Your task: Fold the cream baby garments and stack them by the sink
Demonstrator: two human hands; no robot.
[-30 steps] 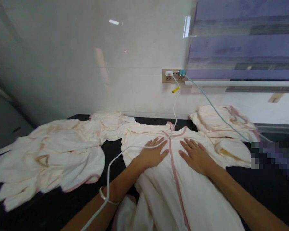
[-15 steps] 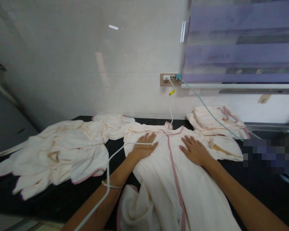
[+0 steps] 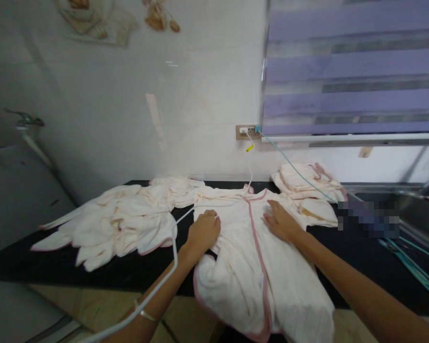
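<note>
Black counter (image 3: 93, 271): left hand (image 3: 202, 232) clenched on garment (image 3: 257, 267), right hand (image 3: 280, 223) flat; piles (image 3: 121, 224) beside.

We see a cream garment (image 3: 243, 247) edged in pink on a black counter (image 3: 361, 257), at the frame's centre. Cream clothes (image 3: 125, 224) lie left. A white cable (image 3: 171, 271), a teal cable (image 3: 293, 166), and purple-striped blinds (image 3: 353, 71) upper right.
</note>
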